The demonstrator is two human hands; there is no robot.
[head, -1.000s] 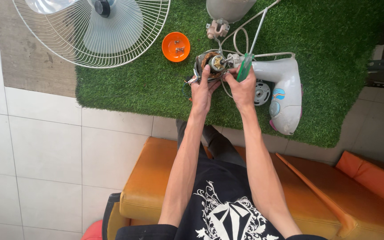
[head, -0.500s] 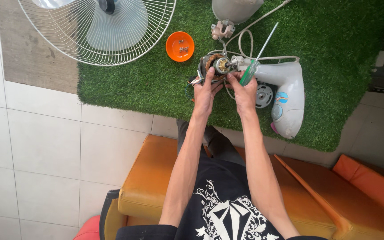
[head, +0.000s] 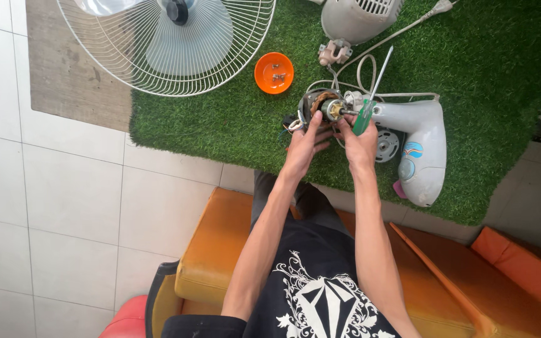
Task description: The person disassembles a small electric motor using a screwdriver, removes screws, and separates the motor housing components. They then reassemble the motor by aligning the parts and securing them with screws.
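At the far left lie pale floor tiles, and above them a brown mat runs under the edge of a green artificial grass mat. A white wire fan guard with its translucent blades lies across both, at the top left. Just right of it, on the grass, sits a small orange bowl with a few small metal parts inside.

Next comes the fan motor, a round unit with copper windings showing, held just above the grass near the middle of the view. The left hand cups it from below and the left, its fingers curled around the motor's housing. The right hand touches the motor's right side, and its fingers are closed around the green handle of a screwdriver, whose shaft points up and to the right.

Above the motor, a grey-white rear motor cover rests on the grass, with a small beige part just below it and a white power cord looping past. To the right lies the white fan neck housing, close beside the right hand. Below, the person sits on an orange cushion.
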